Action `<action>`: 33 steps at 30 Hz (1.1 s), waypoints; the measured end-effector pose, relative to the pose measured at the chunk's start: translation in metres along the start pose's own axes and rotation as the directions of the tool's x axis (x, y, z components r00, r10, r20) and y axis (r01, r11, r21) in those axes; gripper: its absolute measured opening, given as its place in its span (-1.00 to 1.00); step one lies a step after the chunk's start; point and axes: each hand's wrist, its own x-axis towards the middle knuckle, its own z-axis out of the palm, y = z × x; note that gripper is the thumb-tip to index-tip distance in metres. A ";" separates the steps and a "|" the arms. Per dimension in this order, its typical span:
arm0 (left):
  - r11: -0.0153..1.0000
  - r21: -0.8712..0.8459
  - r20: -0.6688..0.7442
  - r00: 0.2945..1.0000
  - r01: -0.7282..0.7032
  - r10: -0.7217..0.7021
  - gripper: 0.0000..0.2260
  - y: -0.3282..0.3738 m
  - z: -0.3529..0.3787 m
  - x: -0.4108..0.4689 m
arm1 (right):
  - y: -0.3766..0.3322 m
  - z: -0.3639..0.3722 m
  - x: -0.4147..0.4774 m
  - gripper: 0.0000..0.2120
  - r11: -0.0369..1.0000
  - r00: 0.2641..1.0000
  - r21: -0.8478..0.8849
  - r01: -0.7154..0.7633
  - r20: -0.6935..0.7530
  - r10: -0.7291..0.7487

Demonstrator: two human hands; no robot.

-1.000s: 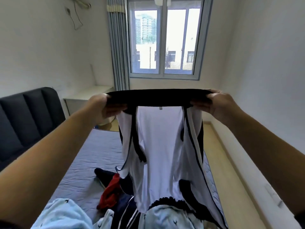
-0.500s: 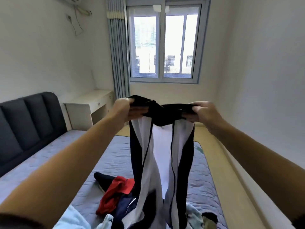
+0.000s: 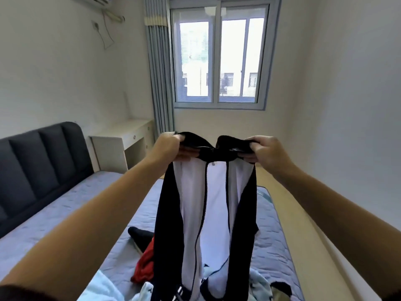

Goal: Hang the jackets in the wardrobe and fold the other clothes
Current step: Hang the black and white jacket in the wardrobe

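I am seeing the bed (image 3: 86,205) stretching out below, loose clothes (image 3: 144,266) lying heaped at its near end; the black-and-white jacket (image 3: 214,213) is hanging unzipped above them; my left hand (image 3: 168,148) and right hand (image 3: 267,152) are each pinching one end of its black collar, fingers (image 3: 257,140) curling round the cloth

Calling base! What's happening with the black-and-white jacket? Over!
Left hand and right hand both grip the collar. Jacket hangs unzipped above the clothes pile on the bed. Wardrobe not in view.
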 end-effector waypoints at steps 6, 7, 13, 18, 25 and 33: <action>0.992 -0.046 0.059 0.991 -0.118 0.120 -0.77 0.033 0.011 -0.019 | -0.031 -0.004 -0.014 -0.70 0.984 0.986 0.073 0.162 -0.048 -0.158; 0.989 -0.061 0.059 0.989 -0.134 0.138 -0.77 0.036 0.012 -0.024 | -0.035 -0.005 -0.020 -0.69 0.978 0.982 0.101 0.184 -0.063 -0.178; 0.890 -0.212 -0.085 0.915 -0.404 0.394 -0.74 0.061 0.018 -0.045 | -0.070 -0.021 -0.040 -0.76 0.909 0.896 0.039 0.415 -0.193 -0.400; 0.800 -0.240 -0.129 0.835 -0.550 0.535 -0.73 0.076 0.025 -0.048 | -0.095 -0.027 -0.037 -0.77 0.853 0.827 -0.009 0.522 -0.240 -0.508; 0.981 -0.153 -0.090 0.991 -0.116 0.103 -0.69 -0.008 0.047 0.053 | 0.007 0.019 0.048 -0.72 0.964 0.981 -0.217 0.155 -0.079 -0.176; 0.856 0.142 0.155 0.843 0.496 -0.515 -0.76 -0.231 0.077 0.126 | 0.244 0.097 0.068 -0.51 0.857 0.869 -0.361 -0.368 0.193 0.455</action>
